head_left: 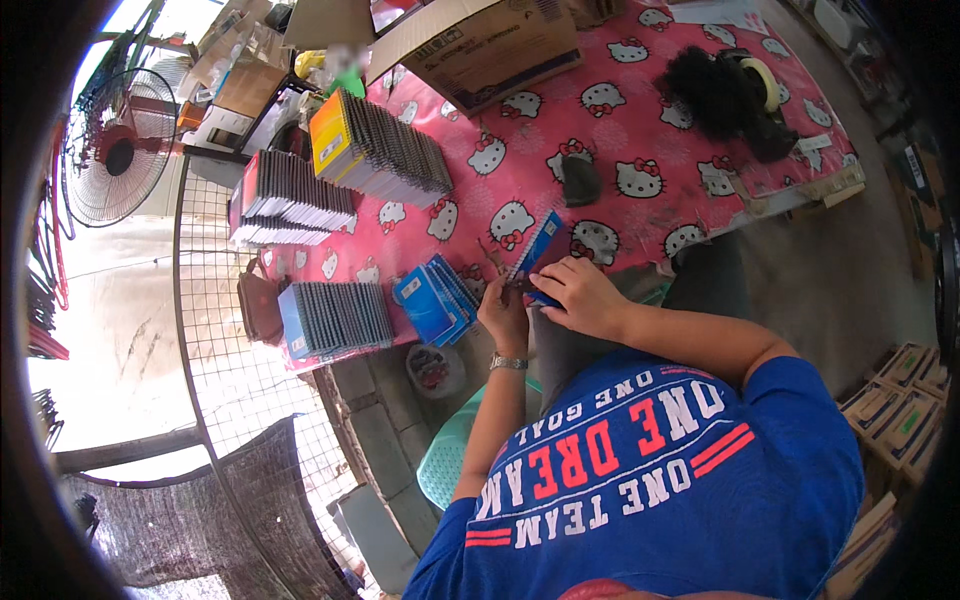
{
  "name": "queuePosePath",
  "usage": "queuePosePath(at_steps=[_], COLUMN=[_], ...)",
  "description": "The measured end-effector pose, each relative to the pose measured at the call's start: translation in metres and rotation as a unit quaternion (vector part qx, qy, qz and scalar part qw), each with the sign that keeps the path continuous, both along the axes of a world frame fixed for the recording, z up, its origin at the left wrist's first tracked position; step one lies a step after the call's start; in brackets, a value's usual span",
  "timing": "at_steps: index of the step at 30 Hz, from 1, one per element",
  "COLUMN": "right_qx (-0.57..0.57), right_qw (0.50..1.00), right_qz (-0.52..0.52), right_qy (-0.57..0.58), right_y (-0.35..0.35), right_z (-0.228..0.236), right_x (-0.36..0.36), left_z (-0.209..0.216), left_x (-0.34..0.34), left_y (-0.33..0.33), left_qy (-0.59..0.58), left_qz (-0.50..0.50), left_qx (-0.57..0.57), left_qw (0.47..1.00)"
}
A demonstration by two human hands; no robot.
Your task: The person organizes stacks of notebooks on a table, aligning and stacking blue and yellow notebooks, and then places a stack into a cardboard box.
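Fingers of the right hand (588, 298) pinch a blue notebook (541, 246), likely light, bendable, best held by its edges, while the left hand's (503, 310) grip stays unclear.

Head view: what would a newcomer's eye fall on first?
Probably the pink cat-patterned tablecloth, spread across the upper middle. Next, rows of notebooks along its left side, the yellow-fronted row standing out. Near centre, the right hand grips a blue notebook beside the left hand.
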State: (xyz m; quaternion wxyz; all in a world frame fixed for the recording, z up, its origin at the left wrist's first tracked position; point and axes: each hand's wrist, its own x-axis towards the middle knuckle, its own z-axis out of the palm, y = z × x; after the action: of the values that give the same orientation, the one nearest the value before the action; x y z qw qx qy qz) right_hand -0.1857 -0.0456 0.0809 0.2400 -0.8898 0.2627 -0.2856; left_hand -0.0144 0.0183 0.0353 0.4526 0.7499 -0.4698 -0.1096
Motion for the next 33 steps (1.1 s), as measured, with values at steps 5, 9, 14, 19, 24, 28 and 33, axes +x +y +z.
queuePosePath(at_steps=[5, 9, 14, 19, 24, 28, 33], right_qx=[0.785, 0.617, 0.150, -0.115, -0.061, -0.027, -0.051], right_qw=[0.598, 0.750, 0.985, 0.983, 0.987, 0.980, 0.968], right_qz=[0.092, 0.168, 0.085, 0.053, 0.023, 0.050, 0.067], right_qy=[-0.134, -0.168, 0.018, 0.131, 0.146, 0.189, 0.235], right_y=[-0.012, -0.006, -0.062, -0.083, -0.093, -0.083, -0.096], right_z=[0.011, 0.016, -0.012, -0.053, -0.046, -0.045, -0.046], right_x=[0.011, 0.024, 0.022, 0.059, 0.051, 0.058, 0.058], left_z=[0.031, 0.073, 0.138, 0.095, 0.016, -0.096, -0.161], left_x=[-0.001, 0.033, 0.095, 0.153, 0.134, 0.050, 0.008], left_y=[0.005, 0.013, 0.010, -0.009, 0.069, 0.202, 0.177], left_qy=[-0.096, -0.247, -0.291, -0.221, 0.029, 0.304, 0.537], left_qz=[0.007, 0.009, 0.038, 0.043, 0.291, 0.304, 0.329], left_qx=[-0.061, -0.140, 0.016, 0.274, -0.044, 0.272, 0.248], left_qw=[0.994, 0.959, 0.956, 0.935, 0.955, 0.861, 0.737])
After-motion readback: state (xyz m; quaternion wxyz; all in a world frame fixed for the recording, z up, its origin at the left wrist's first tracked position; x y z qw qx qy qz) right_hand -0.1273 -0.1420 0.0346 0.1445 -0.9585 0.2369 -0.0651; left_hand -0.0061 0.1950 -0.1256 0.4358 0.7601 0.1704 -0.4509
